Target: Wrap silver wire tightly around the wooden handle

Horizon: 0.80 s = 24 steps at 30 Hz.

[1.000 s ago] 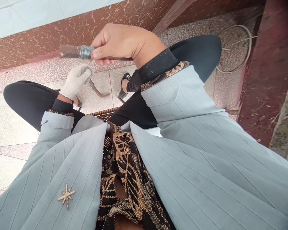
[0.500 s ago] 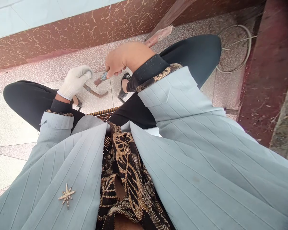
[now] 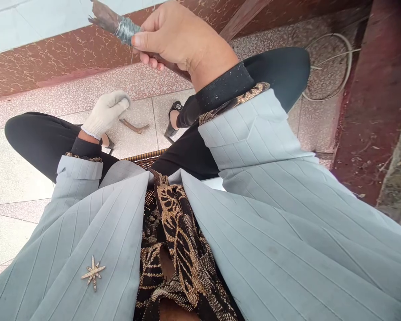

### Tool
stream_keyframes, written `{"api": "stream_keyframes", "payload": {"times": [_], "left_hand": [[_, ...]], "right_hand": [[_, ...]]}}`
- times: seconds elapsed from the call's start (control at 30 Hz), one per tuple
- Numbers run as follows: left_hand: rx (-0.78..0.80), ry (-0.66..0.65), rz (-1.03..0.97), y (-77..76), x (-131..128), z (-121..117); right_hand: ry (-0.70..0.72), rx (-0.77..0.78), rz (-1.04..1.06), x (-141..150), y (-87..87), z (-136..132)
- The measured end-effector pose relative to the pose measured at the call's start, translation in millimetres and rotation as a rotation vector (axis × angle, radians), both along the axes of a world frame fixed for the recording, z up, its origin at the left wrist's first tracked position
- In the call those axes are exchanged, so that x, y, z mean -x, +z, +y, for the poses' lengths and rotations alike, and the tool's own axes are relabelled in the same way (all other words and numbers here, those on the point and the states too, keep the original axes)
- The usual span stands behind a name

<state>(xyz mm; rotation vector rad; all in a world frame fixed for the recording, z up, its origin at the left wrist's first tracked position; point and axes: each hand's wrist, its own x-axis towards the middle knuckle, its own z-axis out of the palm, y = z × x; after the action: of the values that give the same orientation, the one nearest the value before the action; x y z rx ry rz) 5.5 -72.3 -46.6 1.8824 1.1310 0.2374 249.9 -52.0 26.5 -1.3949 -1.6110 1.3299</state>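
Note:
Raised at the top of the view, my bare right hand (image 3: pixel 167 38) is closed around a rough wooden stick (image 3: pixel 105 18). Blue-grey wire (image 3: pixel 127 30) is wound near the stick's ragged, splintered end, just beyond my thumb. My left hand (image 3: pixel 103 113), in a white knitted glove, is low over my left leg, closed with the fingers curled in. A thin brown twig (image 3: pixel 133 127), bent at its tip, sticks out from under the gloved fingers over the floor tiles. Its other end is hidden by the glove.
Ahead stands a low brown-veined wall base (image 3: pixel 70 53) with pale tiles above. A slanted wooden post (image 3: pixel 243 20) meets it. Coiled white cable (image 3: pixel 347 67) lies on the right, beside a dark red board (image 3: pixel 367 102). The floor (image 3: pixel 16 174) is tiled.
My right hand has lifted up and forward with the wire-wound stick, away from the glove. My left hand has barely moved; the twig beside it looks turned and less curved.

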Motion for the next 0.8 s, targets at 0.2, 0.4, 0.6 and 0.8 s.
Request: {"api": "stream_keyframes", "payload": {"times": [0.2, 0.4, 0.6, 0.8], "left_hand": [[-0.054, 0.004, -0.046, 2.2, 4.6, -0.1], [-0.118, 0.106, -0.124, -3.5, 8.2, 4.4], [-0.148, 0.170, -0.125, -3.2, 5.3, 7.1], [-0.173, 0.095, -0.114, -15.4, 9.4, 13.1]], "right_hand": [[0.067, -0.014, -0.721, 5.1, -11.1, 9.9], [0.701, 0.229, -0.973, 19.4, -19.9, 5.8], [0.941, 0.304, -0.542, 14.7, -4.8, 0.0], [0.785, 0.090, -0.263, -2.3, 2.6, 3.2]]}}
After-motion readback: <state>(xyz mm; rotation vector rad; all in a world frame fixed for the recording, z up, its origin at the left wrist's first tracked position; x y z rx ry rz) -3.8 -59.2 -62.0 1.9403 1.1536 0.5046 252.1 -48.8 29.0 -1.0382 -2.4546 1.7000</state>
